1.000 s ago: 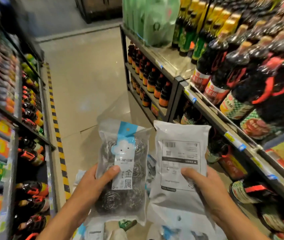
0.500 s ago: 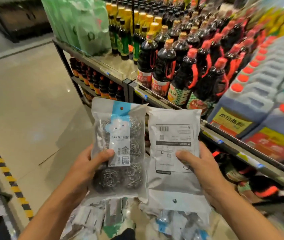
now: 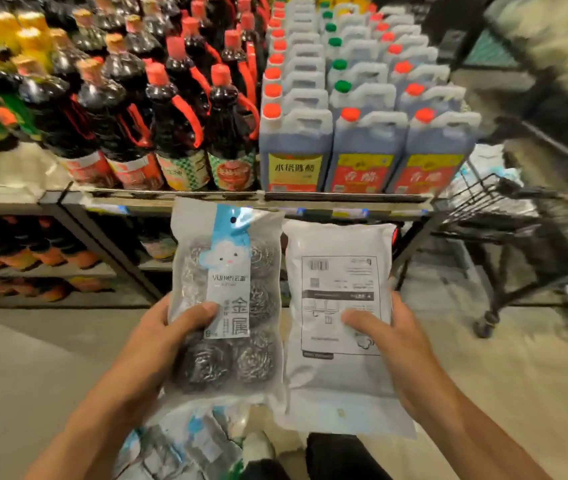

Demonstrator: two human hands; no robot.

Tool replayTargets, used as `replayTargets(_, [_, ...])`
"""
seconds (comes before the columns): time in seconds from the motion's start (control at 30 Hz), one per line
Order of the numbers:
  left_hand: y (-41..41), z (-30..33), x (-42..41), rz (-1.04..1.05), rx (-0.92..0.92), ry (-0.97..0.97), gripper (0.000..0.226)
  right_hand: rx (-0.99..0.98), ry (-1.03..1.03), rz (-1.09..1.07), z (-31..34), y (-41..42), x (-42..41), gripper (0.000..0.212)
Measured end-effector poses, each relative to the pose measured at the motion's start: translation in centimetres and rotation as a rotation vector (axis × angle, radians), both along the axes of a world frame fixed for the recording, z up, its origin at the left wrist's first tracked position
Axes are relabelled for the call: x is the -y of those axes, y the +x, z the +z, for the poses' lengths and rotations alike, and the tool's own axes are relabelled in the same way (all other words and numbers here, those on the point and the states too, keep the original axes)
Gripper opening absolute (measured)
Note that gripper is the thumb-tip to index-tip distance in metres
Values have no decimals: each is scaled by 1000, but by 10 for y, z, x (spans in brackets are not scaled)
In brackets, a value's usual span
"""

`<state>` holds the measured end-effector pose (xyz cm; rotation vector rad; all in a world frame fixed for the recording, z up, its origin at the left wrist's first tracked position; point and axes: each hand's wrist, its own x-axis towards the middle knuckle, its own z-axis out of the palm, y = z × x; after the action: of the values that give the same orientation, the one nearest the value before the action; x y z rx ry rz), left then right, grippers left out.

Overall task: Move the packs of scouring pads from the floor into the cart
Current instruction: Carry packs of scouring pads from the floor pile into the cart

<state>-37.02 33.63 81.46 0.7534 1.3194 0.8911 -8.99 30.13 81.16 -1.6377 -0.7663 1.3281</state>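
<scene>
My left hand [image 3: 157, 344] grips a clear pack of steel scouring pads [image 3: 241, 358], front side up, with a blue and white label. Beside it, my right hand [image 3: 396, 344] holds a second pack [image 3: 338, 382] showing its white printed back. Both packs are upright in front of me at chest height, side by side. More packs [image 3: 178, 445] lie on the floor below my hands. The black wire cart [image 3: 504, 206] stands at the right, blurred, with pale packs inside it.
A store shelf [image 3: 206, 195] runs across in front, with dark sauce bottles [image 3: 178, 126] and blue vinegar jugs [image 3: 365, 143] on top and more bottles on lower shelves. Pale tiled floor [image 3: 518, 393] lies to the right, toward the cart.
My view has swung to the right along the shelf, bringing the jugs and the cart into sight. Both hands keep the same hold on their packs.
</scene>
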Motion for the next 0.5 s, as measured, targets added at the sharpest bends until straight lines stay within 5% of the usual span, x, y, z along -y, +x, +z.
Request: replayTargets(0.5, [214,1,-22,-493,-27,21,31,37,-68,-497,9,160,99,33])
